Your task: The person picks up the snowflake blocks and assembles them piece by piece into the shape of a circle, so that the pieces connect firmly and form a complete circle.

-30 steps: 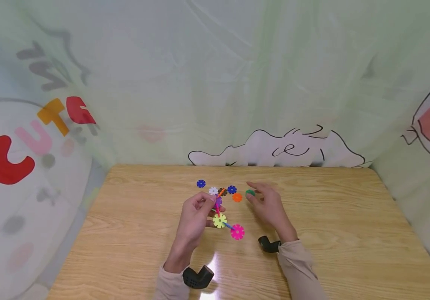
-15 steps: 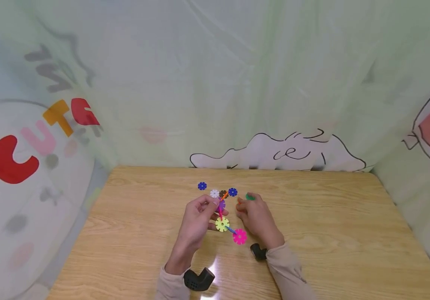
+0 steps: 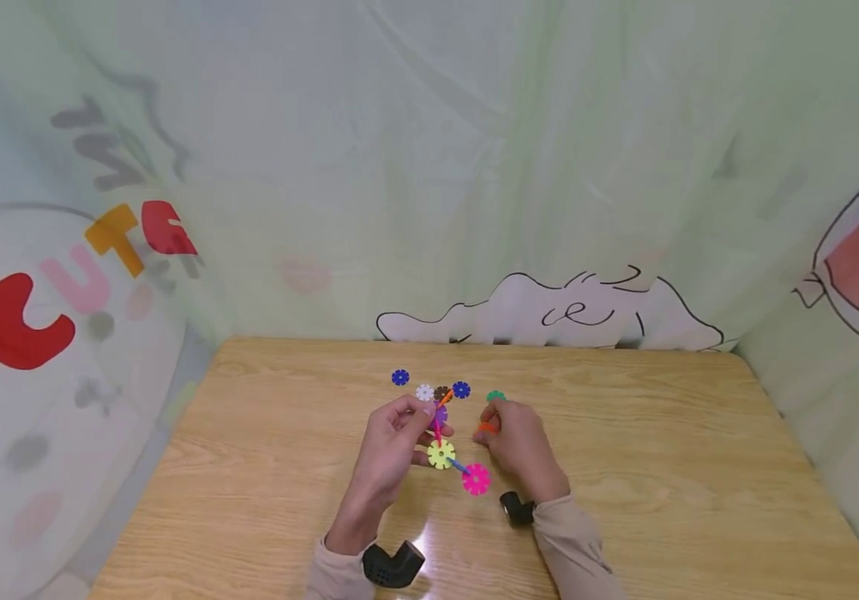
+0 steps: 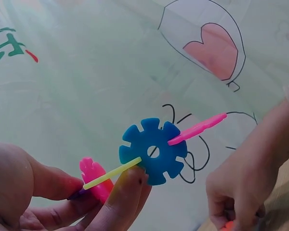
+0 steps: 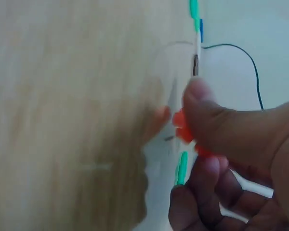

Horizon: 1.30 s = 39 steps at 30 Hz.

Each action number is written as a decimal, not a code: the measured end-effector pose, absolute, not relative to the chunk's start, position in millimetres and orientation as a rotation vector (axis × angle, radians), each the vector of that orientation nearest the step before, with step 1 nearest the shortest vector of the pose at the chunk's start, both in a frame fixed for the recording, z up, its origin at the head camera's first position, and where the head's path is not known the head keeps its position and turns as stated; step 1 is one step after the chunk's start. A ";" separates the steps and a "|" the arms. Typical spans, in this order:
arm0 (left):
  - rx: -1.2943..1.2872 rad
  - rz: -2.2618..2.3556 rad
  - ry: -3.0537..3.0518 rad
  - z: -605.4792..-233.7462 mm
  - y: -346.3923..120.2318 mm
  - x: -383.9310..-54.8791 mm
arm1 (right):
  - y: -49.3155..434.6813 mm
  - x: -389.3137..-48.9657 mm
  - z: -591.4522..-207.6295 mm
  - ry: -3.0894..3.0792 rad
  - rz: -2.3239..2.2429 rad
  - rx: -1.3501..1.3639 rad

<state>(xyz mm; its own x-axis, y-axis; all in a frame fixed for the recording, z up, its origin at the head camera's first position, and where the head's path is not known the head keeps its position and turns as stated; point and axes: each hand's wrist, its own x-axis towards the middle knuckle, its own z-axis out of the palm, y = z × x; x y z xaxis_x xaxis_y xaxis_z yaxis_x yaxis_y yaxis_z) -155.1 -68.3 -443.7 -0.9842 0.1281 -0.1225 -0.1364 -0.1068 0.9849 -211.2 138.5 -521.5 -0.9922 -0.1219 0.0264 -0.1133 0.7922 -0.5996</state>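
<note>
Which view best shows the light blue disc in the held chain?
Left wrist: the light blue disc faces the camera, its notches and centre hole plain. The head view shows only its edge beside the yellow disc; the right wrist view doesn't show it.

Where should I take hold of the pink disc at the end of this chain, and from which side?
Probably pinch the pink disc by its outer notched rim, coming from the right: its left edge joins the blue disc, while its right side sticks out free.

Chain (image 3: 447,449) is sitting in left hand (image 3: 393,435), disc (image 3: 486,427) in right hand (image 3: 522,446); loose discs (image 3: 457,388) are lying behind, on table (image 3: 264,467); cloth (image 3: 429,183) is hanging beyond.
</note>
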 end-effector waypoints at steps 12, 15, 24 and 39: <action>0.042 2.170 1.915 -444.2 -64.4 -151.5 | 152.0 -198.6 -462.8 2.425 -1.854 -0.178; 0.080 2.142 1.910 -442.7 -63.4 -150.4 | 152.9 -191.2 -447.5 2.310 -1.990 -0.201; 0.117 2.157 1.907 -437.7 -60.5 -148.1 | 153.7 -176.9 -425.6 2.272 -2.117 -0.285; 0.213 2.111 2.033 -424.8 -59.1 -139.3 | 152.2 -167.1 -418.9 2.478 -2.094 -0.449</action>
